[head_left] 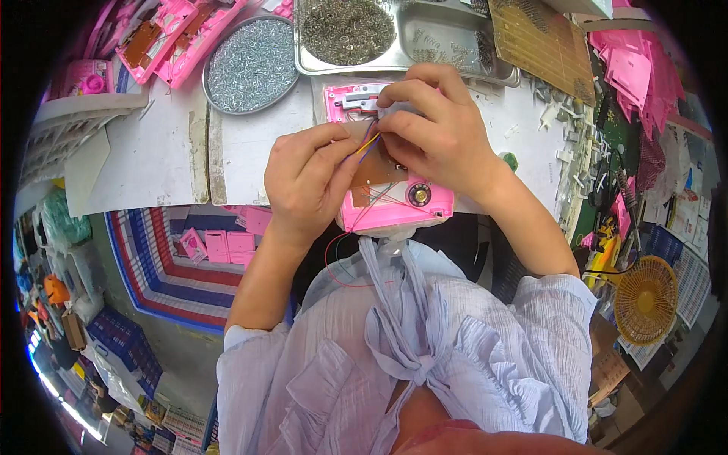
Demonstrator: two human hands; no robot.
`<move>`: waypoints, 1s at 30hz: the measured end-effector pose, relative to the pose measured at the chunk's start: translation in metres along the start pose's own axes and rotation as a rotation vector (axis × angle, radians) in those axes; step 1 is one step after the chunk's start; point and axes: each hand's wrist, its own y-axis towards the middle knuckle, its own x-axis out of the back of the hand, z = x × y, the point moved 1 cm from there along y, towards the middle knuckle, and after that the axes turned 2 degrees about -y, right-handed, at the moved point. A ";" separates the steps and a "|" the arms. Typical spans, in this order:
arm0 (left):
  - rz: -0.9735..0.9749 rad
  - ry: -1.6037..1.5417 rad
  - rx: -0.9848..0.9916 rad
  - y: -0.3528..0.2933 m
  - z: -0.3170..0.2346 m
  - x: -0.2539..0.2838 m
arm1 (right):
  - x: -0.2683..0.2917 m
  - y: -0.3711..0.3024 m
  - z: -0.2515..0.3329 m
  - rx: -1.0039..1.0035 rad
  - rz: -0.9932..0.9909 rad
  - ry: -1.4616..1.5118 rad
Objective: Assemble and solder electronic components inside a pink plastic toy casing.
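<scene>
Your left hand (303,176) at 8 o'clock and right hand (444,130) at 2 o'clock pinch the coloured wires (369,145); better you use little tension, sparing the brown board (381,170).

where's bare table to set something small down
Widest: the white table left of the left hand, below the round tray. Smaller: between the right hand and the grey pieces. Crowded: the far edge, with the metal tray and cardboard.

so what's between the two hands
Yellow and blue wires stretch between the left hand and right hand, over a brown board, in the head view.
</scene>
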 end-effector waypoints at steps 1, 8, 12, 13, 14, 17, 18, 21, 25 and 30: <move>0.008 0.006 -0.002 0.001 0.001 0.001 | 0.000 -0.001 0.000 -0.012 -0.010 -0.007; -0.067 0.067 0.131 0.018 -0.021 0.010 | 0.013 -0.015 -0.006 -0.150 -0.108 0.103; 0.230 -0.290 0.274 0.040 -0.050 -0.009 | 0.026 -0.026 -0.006 -0.309 -0.149 0.294; 0.229 -0.288 0.253 0.046 -0.042 -0.020 | 0.029 -0.029 -0.008 -0.344 -0.165 0.340; 0.322 -0.359 0.336 0.050 -0.039 -0.022 | 0.032 -0.030 -0.011 -0.335 -0.162 0.346; 0.541 -0.526 0.543 0.068 -0.034 -0.019 | 0.035 -0.034 -0.021 -0.335 -0.146 0.393; 0.564 -0.551 0.582 0.071 -0.033 -0.018 | 0.034 -0.035 -0.023 -0.346 -0.136 0.429; 0.612 -0.586 0.671 0.075 -0.029 -0.019 | 0.032 -0.037 -0.030 -0.328 -0.106 0.480; 0.596 -0.615 0.774 0.076 -0.033 -0.020 | 0.043 -0.044 -0.033 -0.287 -0.105 0.338; 0.462 -0.250 0.373 0.064 -0.028 -0.019 | 0.121 -0.144 -0.021 -0.931 -0.608 0.243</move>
